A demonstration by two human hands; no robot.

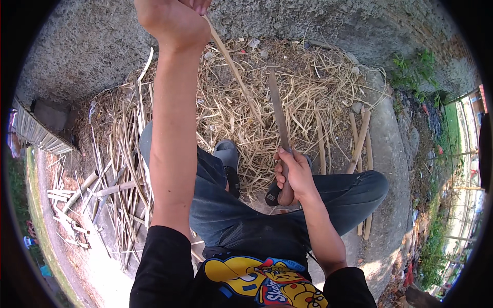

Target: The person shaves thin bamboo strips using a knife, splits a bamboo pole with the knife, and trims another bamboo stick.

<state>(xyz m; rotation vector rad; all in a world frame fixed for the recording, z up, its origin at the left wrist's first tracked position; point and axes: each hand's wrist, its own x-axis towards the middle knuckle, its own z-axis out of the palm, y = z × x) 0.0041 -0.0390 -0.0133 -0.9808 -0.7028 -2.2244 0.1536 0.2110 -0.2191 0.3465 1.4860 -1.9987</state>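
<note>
My left arm reaches far up and forward, and my left hand (174,23) at the top edge is closed, its fingers partly cut off by the frame. From it a thin pale bamboo strip (231,64) slants down to the right, its lower end over the shavings. My right hand (294,175) wraps round the handle of a long, narrow knife (277,108), above my bent right leg. The dark blade points away from me, its tip to the right of the strip and apart from it.
Curly bamboo shavings (308,102) cover the ground before my feet. A heap of split bamboo strips (128,190) lies to the left. Several thicker bamboo pieces (361,138) lie on the right. A rough grey wall (308,20) stands ahead.
</note>
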